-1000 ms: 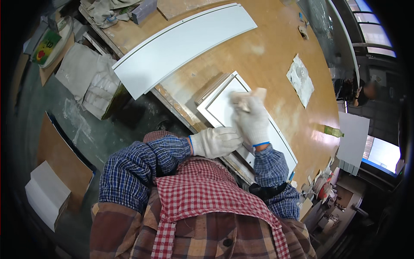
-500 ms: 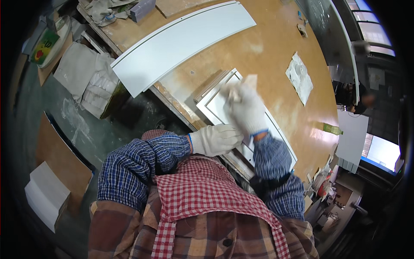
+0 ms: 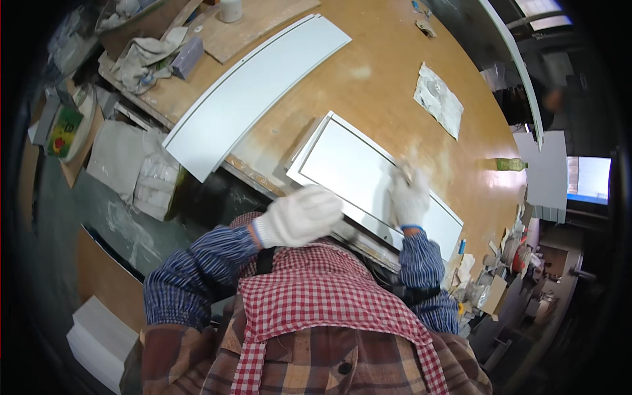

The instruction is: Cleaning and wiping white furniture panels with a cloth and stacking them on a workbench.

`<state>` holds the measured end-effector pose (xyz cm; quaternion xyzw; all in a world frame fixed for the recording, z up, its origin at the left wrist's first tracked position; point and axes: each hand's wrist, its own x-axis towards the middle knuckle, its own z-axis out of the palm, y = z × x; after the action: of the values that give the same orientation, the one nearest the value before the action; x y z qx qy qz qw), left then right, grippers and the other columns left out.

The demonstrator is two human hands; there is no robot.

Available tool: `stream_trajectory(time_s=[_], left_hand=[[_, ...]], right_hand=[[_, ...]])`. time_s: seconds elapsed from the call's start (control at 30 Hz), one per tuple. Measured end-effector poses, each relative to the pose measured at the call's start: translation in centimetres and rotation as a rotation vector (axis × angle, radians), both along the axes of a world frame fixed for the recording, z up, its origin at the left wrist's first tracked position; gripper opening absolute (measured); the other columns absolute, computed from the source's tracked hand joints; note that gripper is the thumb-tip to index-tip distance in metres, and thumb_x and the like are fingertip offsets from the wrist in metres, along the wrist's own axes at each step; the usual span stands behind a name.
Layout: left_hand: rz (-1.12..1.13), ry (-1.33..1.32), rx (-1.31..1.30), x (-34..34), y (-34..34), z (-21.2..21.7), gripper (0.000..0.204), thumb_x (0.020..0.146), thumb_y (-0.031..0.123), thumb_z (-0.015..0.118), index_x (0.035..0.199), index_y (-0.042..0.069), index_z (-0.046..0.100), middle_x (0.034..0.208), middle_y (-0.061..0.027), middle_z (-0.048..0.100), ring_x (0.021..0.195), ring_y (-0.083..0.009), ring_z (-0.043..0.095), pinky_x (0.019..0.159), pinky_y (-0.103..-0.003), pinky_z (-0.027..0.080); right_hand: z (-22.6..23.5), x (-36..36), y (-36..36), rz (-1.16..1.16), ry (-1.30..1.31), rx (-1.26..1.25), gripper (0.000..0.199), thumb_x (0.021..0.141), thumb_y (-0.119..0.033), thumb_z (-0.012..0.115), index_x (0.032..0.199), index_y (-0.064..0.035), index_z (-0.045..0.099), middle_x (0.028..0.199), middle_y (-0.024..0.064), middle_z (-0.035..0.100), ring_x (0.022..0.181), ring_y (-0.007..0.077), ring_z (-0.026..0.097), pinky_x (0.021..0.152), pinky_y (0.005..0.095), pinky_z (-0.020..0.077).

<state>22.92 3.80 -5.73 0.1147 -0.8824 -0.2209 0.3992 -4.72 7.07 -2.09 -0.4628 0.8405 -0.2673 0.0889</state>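
Note:
A white framed panel (image 3: 355, 171) lies flat on the wooden workbench (image 3: 388, 79), close to its near edge. My right hand (image 3: 409, 197), in a white glove, presses on the panel's right half with a small pale pad under the fingers; the pad is blurred. My left hand (image 3: 299, 216), also gloved, sits curled on the panel's near left edge and steadies it. My blue checked sleeves and a red checked apron fill the lower part of the view.
A long white board (image 3: 257, 99) lies across the bench beyond the panel. A crumpled paper sheet (image 3: 438, 99) and a small green object (image 3: 510, 164) lie to the right. Rags (image 3: 141, 56) sit at the far left; white boards (image 3: 99, 336) are stacked on the floor.
My right hand has slid to the right along the panel, toward me. My left hand has shifted slightly left on the panel's near edge.

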Motion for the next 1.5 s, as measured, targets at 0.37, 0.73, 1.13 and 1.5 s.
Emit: stream_trajectory(time_s=[0.37,0.73,1.13,1.5], left_hand=[[0.559,-0.073,0.395,2.8,-10.8,4.3,0.034,0.099,0.014,0.063,0.131,0.0,0.064,0.133,-0.0198,0.064,0.126,-0.0352,0.059,0.109,-0.042,0.046],[0.135,-0.61,0.085,-11.5,-9.8,3.3,0.048,0.093,0.022,0.067,0.136,0.002,0.057,0.139,-0.0185,0.059,0.133,-0.0385,0.049,0.121,-0.051,0.027],[-0.003,-0.499,-0.078,-7.5,-5.7,3.1,0.054,0.081,0.014,0.073,0.13,-0.004,0.056,0.125,-0.0241,0.06,0.116,-0.0451,0.053,0.103,-0.053,0.041],[0.604,-0.481,0.407,-1.4,-2.8,3.0,0.055,0.089,0.017,0.071,0.133,-0.009,0.052,0.128,-0.0226,0.06,0.12,-0.0398,0.056,0.106,-0.049,0.043]], right_hand=[[-0.5,14.6,-7.3,0.526,0.152,0.048,0.019,0.084,-0.019,0.061,0.099,-0.0102,0.066,0.094,0.0125,0.065,0.085,0.0282,0.067,0.075,0.0452,0.0526],[-1.2,-8.3,11.7,-0.196,0.459,0.13,0.027,0.094,-0.022,0.051,0.116,-0.0149,0.065,0.107,0.0124,0.065,0.099,0.0316,0.062,0.092,0.0452,0.0454],[-1.0,5.9,0.7,0.321,0.043,0.314,0.022,0.088,-0.022,0.057,0.103,-0.0179,0.072,0.101,0.0065,0.07,0.101,0.0266,0.067,0.084,0.0443,0.0509],[-7.9,-20.6,24.1,-0.466,0.568,0.28,0.03,0.088,-0.014,0.057,0.114,-0.0128,0.072,0.131,0.017,0.066,0.115,0.0338,0.065,0.096,0.048,0.0522]])
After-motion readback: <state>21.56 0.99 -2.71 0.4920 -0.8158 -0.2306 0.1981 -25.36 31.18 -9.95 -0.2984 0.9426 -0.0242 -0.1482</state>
